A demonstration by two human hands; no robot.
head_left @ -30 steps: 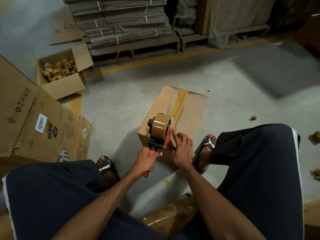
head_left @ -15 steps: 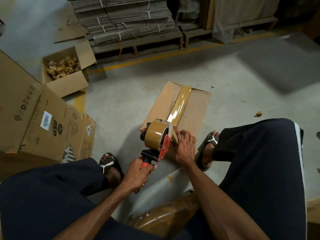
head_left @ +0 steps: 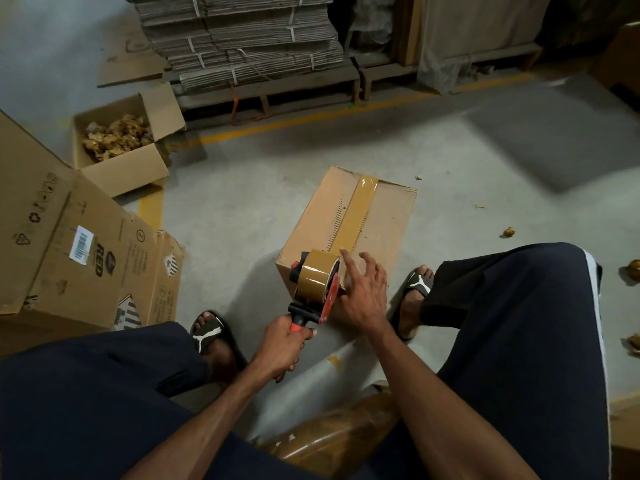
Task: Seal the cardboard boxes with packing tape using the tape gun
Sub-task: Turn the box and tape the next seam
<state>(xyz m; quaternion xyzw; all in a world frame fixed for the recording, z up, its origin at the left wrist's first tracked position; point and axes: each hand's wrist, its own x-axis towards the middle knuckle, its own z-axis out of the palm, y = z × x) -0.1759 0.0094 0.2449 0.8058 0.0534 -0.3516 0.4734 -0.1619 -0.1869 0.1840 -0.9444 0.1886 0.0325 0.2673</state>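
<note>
Gripping: left hand [head_left: 282,344] curls round the tape gun [head_left: 313,289] handle.
Seam: tape strip [head_left: 356,216] runs toward 12 o'clock.
Right hand [head_left: 363,296]: fingers spread, nearer, beside the roll.

tape gun [head_left: 317,284] on box [head_left: 349,223], between feet

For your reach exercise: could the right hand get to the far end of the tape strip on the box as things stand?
Probably yes: the right hand hovers over the box, and nothing lies across the tape strip ahead.

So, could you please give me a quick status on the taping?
Left hand grips tape gun. Right hand open at box near edge. Tape strip down the seam. Nothing blocking.
</note>
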